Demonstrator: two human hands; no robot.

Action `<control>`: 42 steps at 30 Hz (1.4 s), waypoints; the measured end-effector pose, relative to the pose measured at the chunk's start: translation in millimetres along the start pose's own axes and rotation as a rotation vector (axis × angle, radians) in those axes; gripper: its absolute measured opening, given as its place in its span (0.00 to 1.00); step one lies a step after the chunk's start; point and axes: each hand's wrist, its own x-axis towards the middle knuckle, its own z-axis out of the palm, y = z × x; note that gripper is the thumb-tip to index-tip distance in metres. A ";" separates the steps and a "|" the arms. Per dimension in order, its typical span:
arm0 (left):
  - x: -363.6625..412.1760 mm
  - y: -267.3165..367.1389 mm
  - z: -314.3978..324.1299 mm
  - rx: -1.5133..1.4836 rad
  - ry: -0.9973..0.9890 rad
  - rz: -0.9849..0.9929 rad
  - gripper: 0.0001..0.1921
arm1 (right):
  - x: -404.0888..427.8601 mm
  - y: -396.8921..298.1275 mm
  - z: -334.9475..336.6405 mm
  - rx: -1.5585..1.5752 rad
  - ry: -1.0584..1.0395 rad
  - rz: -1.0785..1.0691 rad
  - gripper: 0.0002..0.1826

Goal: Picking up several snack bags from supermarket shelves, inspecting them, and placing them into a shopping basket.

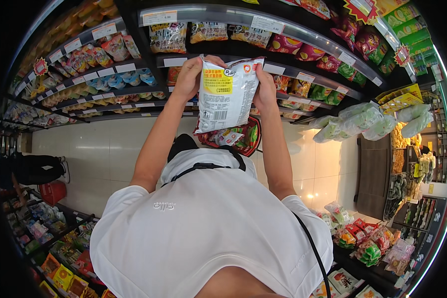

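Between both hands I hold a puffed snack bag (227,97), its white back with a yellow panel, printed text and a barcode turned towards me. My left hand (189,77) grips the bag's upper left edge, with some fingers hidden behind it. On the upper right edge, my right hand (264,87) pinches the dark red seam. Below the bag, partly covered by it, a red shopping basket (254,143) contains several snack packets (229,138). Behind my hands runs a shelf edge with blank-looking price tags (175,62).
Shelves of snack bags (167,37) curve across the front and left. Clear plastic bags (361,119) hang at the right, near a dark wooden display stand (374,177). A person in dark clothes (41,167) stands at the left beside another red basket (52,192). Packaged goods (368,238) lie at the lower right.
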 end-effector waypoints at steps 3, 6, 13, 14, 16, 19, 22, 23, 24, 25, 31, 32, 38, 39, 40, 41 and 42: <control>0.8 -1.3 0.1 0.003 -0.001 -0.003 0.26 | -0.4 -0.6 -1.0 -0.002 0.000 0.004 0.20; 0.9 -3.0 0.3 -0.002 -0.007 0.000 0.26 | -0.7 -1.6 -1.0 0.004 0.007 0.006 0.20; 1.8 -2.9 3.5 -0.001 -0.012 0.000 0.26 | -0.7 -1.0 -3.6 0.007 0.007 -0.006 0.20; 2.0 -2.6 4.1 0.000 -0.006 -0.004 0.26 | -0.6 -1.0 -3.9 0.009 0.004 -0.006 0.20; 1.4 -2.4 4.7 0.001 0.002 -0.008 0.25 | -0.5 -0.7 -3.7 0.012 0.000 -0.005 0.20; 1.5 -0.1 9.1 -0.034 0.021 -0.030 0.25 | -0.3 -0.6 -4.4 0.006 0.007 0.002 0.20; 0.8 5.3 16.5 -0.070 0.056 -0.078 0.24 | 1.1 1.1 -7.0 0.009 0.003 0.005 0.21; 0.8 6.6 18.0 -0.066 0.088 -0.113 0.24 | 1.5 1.8 -7.7 0.005 0.011 0.003 0.21; 0.7 7.8 19.4 -0.062 0.121 -0.147 0.24 | 1.6 1.9 -7.0 0.001 0.018 0.002 0.21; 0.8 8.7 22.1 -0.062 0.122 -0.146 0.24 | 1.9 1.8 -6.3 0.001 0.017 0.003 0.21; 0.7 11.0 23.6 -0.111 0.239 -0.166 0.26 | 2.0 14.1 -6.3 0.004 -0.009 -0.005 0.23; 0.4 13.0 21.6 -0.163 0.293 -0.160 0.26 | 0.1 17.9 -7.2 0.022 -0.049 -0.007 0.28; -0.9 16.3 -3.1 -0.259 0.454 -0.169 0.28 | -26.0 39.6 -9.2 -0.036 -0.327 0.071 0.59; -0.5 17.3 -3.2 -0.257 0.455 -0.167 0.28 | -29.2 43.6 -9.0 -0.093 -0.320 0.106 0.67; 0.3 18.2 -2.5 -0.290 0.485 -0.163 0.28 | -28.2 51.2 -14.9 -0.135 -0.303 0.129 0.66; 0.8 19.3 -2.5 -0.323 0.515 -0.159 0.27 | -27.7 55.1 -18.4 -0.135 -0.306 0.130 0.66; 0.8 19.6 -4.7 -0.321 0.518 -0.157 0.27 | -29.5 56.1 -16.1 -0.192 -0.304 0.174 0.64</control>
